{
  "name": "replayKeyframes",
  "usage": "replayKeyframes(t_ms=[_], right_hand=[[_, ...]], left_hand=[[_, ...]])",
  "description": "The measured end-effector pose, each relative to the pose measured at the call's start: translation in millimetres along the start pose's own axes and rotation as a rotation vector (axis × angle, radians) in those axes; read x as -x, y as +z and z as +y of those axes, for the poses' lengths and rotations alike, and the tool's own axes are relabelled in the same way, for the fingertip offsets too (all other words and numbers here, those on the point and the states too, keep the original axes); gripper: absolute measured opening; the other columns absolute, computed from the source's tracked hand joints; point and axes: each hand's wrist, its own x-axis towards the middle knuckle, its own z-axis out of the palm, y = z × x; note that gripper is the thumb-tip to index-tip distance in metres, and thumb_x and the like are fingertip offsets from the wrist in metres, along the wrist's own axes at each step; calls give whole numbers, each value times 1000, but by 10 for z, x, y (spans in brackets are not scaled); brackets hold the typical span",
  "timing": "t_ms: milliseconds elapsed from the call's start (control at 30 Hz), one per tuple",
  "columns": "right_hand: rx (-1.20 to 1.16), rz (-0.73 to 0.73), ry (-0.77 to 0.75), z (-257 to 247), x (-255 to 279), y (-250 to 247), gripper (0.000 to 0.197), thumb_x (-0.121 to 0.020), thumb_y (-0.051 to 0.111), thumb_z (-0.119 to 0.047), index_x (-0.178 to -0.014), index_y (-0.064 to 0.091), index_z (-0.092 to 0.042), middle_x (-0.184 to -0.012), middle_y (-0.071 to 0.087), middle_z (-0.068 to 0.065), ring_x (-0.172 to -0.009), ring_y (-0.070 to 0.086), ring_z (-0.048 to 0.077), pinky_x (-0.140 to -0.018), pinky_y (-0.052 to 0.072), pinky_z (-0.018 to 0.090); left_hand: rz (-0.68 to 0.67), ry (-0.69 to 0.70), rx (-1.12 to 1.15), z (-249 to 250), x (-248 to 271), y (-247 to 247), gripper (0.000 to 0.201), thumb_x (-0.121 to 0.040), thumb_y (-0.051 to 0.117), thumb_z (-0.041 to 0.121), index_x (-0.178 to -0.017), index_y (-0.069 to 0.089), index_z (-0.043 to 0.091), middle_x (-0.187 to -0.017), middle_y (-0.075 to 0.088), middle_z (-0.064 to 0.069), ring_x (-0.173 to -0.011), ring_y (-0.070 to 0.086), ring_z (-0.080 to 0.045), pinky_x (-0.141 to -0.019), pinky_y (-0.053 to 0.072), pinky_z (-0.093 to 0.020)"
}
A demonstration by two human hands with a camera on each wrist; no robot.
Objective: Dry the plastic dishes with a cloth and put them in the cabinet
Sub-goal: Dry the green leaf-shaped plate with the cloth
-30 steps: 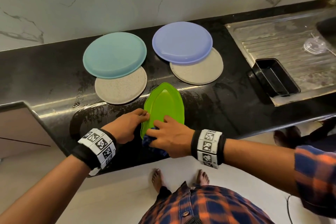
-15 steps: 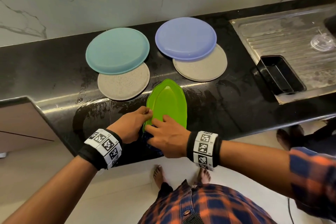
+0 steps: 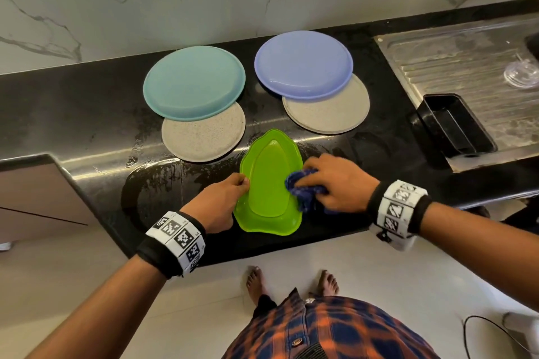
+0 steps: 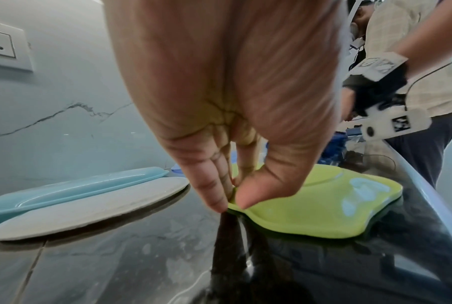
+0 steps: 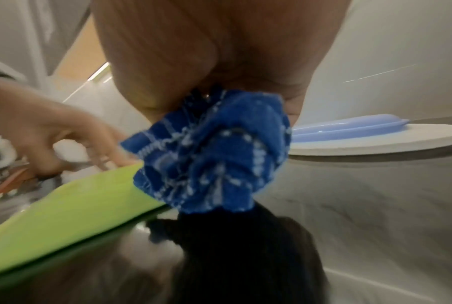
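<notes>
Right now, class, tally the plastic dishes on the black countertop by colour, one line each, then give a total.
Teal round plate: 1
Lavender-blue round plate: 1
Beige speckled round plates: 2
Green leaf-shaped dish: 1
Total: 5 dishes

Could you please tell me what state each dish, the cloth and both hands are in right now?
green dish: upside down on the counter, left rim pinched.
blue cloth: bunched, at the dish's right rim.
teal plate: overlapping a grey plate.
lilac plate: overlapping a grey plate.
left hand: pinches dish.
right hand: grips cloth.
</notes>
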Motion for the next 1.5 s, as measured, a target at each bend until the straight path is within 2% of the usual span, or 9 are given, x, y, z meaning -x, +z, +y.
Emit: replayKeyframes(t_ms=[233,333,567,700,833,1000,1133,1367,1500], right_hand=[[-154,17,204,159,-896,-404,47,-76,57,-22,-120,70,-32,-103,62,6,-98,59,32,-79,51,43],[-109,11,208,100,-1137,-455,42,-81,58,-22,-121,66,-32,-107,60,3,-100,58,31,-76,47,38],[201,-67,-46,-240,-1192,-391,45,-77,54,-33,-122,61,-38,-115,59,-6,-97,53,27,-80,49,43],[167,-38,10,-309,-1217,-417,43,-79,57,-33,-121,63,-38,-114,59,-7,-101,55,27,-80,51,42],[118,-6,135,-215,-1176,-471,37,-77,60,-36,-114,68,-37,-112,60,-4,-101,57,28,-73,45,34],[71,70,342,-74,-969,-430,17,-70,63,-37,-74,62,-20,-72,53,-2,-70,55,30,-63,44,32],[88,88,408,-129,-890,-349,18,-75,61,-40,-79,57,-24,-83,48,2,-75,49,28,-67,37,33],[149,50,408,-221,-990,-433,25,-74,65,-39,-66,51,-19,-70,52,-2,-71,54,27,-66,39,31],[110,7,240,-344,-969,-425,25,-72,65,-38,-94,74,-30,-84,63,-3,-83,62,26,-65,44,30]], left_hand=[[6,-30,21,36,29,14,77,-80,56,9,-153,32,10,-155,27,-2,-129,51,-31,-107,43,-40],[18,-36,23,39,30,19,76,-83,57,13,-154,30,9,-156,26,-2,-132,49,-30,-109,41,-38],[51,-71,30,107,2,-16,71,-86,56,13,-153,33,10,-159,24,-1,-138,42,-24,-111,37,-32],[97,-100,95,193,77,88,79,-93,60,30,-157,19,12,-164,13,-3,-146,30,-23,-114,31,-31],[299,-104,189,409,246,396,78,-94,58,43,-157,20,18,-164,16,-4,-149,19,-21,-118,27,-32],[476,-249,284,558,378,607,70,-93,59,49,-151,36,18,-154,33,-6,-142,30,-22,-111,35,-35],[530,-361,296,668,356,647,68,-91,57,56,-146,43,18,-142,41,-2,-129,41,-21,-98,45,-35],[451,-383,128,811,262,736,83,-88,52,68,-147,41,10,-147,42,-8,-134,41,-26,-101,42,-40],[458,-391,73,874,197,746,87,-81,65,64,-140,48,3,-138,50,-10,-125,48,-29,-94,47,-39]])
